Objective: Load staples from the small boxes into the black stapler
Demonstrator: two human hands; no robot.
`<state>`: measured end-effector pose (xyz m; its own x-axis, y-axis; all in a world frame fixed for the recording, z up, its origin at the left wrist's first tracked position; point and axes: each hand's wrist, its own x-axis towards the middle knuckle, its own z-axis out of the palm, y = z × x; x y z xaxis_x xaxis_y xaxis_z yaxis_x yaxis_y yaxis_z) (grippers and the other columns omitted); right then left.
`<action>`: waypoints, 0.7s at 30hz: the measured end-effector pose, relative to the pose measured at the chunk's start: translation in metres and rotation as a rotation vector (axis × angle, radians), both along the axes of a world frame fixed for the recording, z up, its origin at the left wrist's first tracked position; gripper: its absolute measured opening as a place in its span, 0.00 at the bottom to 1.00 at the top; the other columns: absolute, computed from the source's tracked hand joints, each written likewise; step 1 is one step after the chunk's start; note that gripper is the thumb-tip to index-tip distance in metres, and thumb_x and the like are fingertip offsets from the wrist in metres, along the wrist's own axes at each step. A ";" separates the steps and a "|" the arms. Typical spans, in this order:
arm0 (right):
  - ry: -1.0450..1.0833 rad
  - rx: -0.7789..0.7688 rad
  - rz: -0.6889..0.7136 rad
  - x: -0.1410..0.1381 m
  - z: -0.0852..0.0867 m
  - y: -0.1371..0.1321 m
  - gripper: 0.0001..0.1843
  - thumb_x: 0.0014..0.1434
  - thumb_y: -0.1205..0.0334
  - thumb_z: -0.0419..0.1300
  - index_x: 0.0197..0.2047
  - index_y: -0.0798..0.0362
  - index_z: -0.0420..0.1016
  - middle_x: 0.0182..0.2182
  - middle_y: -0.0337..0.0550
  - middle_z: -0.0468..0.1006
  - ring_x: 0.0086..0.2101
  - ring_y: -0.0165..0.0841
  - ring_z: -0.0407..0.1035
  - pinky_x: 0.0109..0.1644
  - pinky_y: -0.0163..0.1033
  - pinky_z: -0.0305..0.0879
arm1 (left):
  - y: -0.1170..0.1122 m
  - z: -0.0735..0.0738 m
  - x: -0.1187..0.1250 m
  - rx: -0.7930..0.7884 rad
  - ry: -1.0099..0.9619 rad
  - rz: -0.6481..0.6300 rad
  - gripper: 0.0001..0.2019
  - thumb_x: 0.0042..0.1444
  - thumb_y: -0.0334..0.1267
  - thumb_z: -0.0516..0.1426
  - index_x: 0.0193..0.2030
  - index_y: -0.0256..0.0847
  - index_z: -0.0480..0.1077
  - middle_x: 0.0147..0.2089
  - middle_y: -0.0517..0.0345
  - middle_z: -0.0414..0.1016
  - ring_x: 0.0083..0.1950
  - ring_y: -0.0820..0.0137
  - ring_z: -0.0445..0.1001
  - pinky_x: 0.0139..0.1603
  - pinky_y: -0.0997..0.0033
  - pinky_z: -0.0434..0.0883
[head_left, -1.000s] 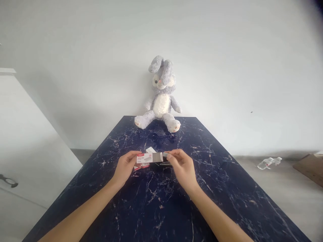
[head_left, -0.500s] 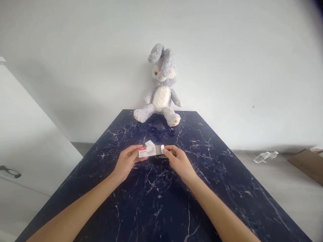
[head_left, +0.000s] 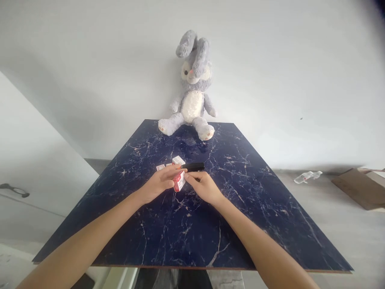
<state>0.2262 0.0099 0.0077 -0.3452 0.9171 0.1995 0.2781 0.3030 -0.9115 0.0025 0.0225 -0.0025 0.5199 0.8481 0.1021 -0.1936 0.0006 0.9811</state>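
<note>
Over the middle of the table, both my hands are closed around a small red-and-white staple box (head_left: 179, 182). My left hand (head_left: 156, 184) has its thumb against the near left side of the box, its fingers stretched across behind. With thumb and fingertips, my right hand (head_left: 206, 186) pinches the right end. The box is turned so that a red end and a white face show; whether its flap is open I cannot tell. Just beyond the hands lies a long black object (head_left: 193, 166), seemingly a stapler. Beside it stands a white box (head_left: 178, 160), partly hidden by my left fingers.
A small red-and-white piece (head_left: 160, 167) lies left of the white box. At the far edge of the dark blue marbled table (head_left: 192, 237) sits a grey plush rabbit (head_left: 192, 106). On the floor at right are a clear bottle (head_left: 307, 177) and a cardboard box (head_left: 357, 188).
The staple box has turned from lying lengthwise between my hands to end-on, and my hands have come closer together. The view has tilted down, showing the table's near edge.
</note>
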 end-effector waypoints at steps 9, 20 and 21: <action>-0.133 -0.101 -0.034 0.002 0.005 0.002 0.28 0.59 0.39 0.61 0.52 0.52 0.77 0.22 0.31 0.63 0.24 0.28 0.57 0.29 0.35 0.52 | 0.003 -0.005 0.002 0.072 0.068 0.140 0.29 0.53 0.45 0.67 0.62 0.43 0.70 0.64 0.42 0.71 0.63 0.50 0.72 0.62 0.47 0.70; -0.194 -0.186 0.083 0.009 0.011 0.001 0.34 0.48 0.41 0.71 0.52 0.52 0.74 0.23 0.30 0.65 0.23 0.27 0.57 0.27 0.34 0.50 | 0.005 -0.004 0.003 0.154 0.238 0.083 0.30 0.51 0.45 0.67 0.61 0.44 0.71 0.61 0.46 0.73 0.60 0.53 0.73 0.63 0.49 0.69; -0.156 -0.228 0.099 0.015 0.013 0.005 0.32 0.50 0.41 0.70 0.52 0.52 0.75 0.24 0.32 0.67 0.24 0.27 0.59 0.28 0.35 0.52 | 0.005 -0.004 0.002 0.165 0.269 0.066 0.27 0.54 0.46 0.65 0.60 0.44 0.72 0.60 0.47 0.75 0.60 0.53 0.73 0.63 0.49 0.69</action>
<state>0.2417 0.0153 0.0203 -0.4456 0.8924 -0.0708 0.3999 0.1276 -0.9076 0.0041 0.0276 -0.0064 0.4914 0.8643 0.1072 0.0780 -0.1662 0.9830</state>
